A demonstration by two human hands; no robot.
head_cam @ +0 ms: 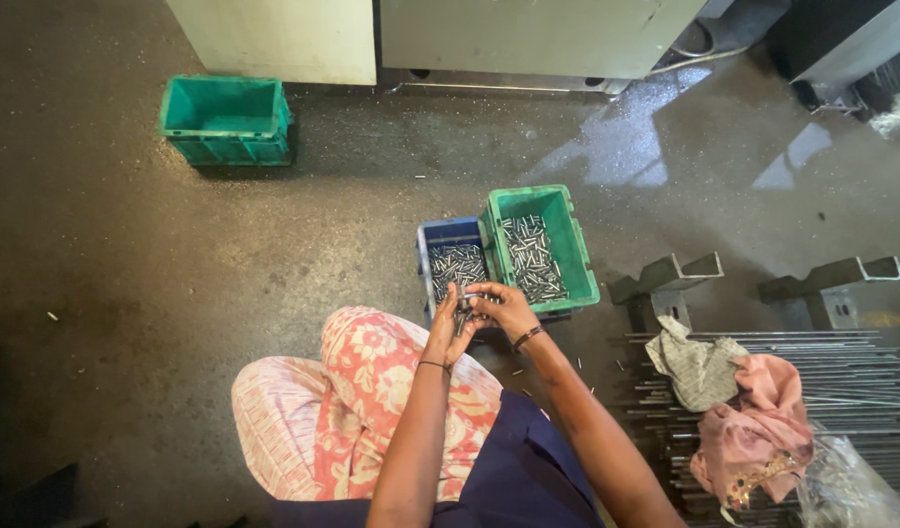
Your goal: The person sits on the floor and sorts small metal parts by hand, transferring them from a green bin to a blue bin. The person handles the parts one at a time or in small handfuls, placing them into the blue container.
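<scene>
My left hand (449, 330) and my right hand (502, 307) meet over the near edge of a blue bin (440, 231) and together hold a small bunch of short metal pins (466, 298). The blue bin holds several such pins. Right beside it stands a green bin (577, 256), also filled with metal pins. Both hands wear thin dark bracelets at the wrist. My knee in pink floral cloth (372, 376) sits just under the left hand.
An empty green crate (226, 121) stands at the far left by a pale cabinet (274, 39). To the right lie long metal rods (851, 376) with crumpled cloths (753, 411), plus two grey metal brackets (665, 279). The floor is wet near the back.
</scene>
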